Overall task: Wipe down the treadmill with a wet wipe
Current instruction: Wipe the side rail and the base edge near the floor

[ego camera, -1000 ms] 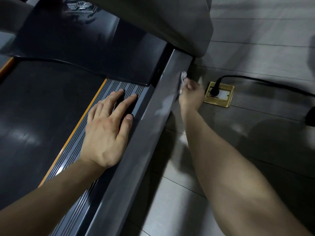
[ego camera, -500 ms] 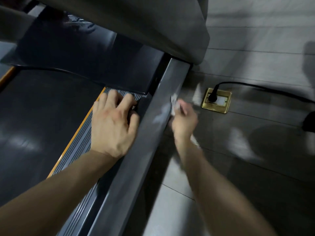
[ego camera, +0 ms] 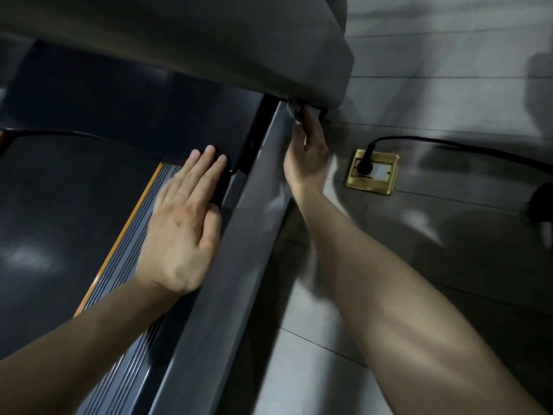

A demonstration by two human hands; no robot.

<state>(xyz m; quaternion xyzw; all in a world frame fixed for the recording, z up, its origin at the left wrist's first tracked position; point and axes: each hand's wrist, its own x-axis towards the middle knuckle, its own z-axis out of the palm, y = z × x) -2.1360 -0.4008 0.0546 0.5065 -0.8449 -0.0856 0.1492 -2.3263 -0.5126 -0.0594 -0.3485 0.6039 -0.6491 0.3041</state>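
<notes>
The treadmill's grey side rail [ego camera: 230,265] runs from bottom centre up to the base of the grey upright [ego camera: 239,49]. My right hand [ego camera: 306,154] presses a small white wet wipe [ego camera: 294,113] against the rail's outer edge, right under the upright; most of the wipe is hidden by my fingers. My left hand [ego camera: 182,229] lies flat, fingers together, on the ribbed foot strip [ego camera: 125,295] beside the dark belt [ego camera: 59,220].
A brass floor socket [ego camera: 386,178] with a black plug and cable [ego camera: 449,145] sits on the grey tiled floor [ego camera: 449,265] just right of my right hand. The black motor cover [ego camera: 134,115] lies ahead of the belt.
My right hand has slid the wipe forward along the rail's outer edge, up to the base of the upright. My left hand has flattened out and shifted slightly forward on the foot strip.
</notes>
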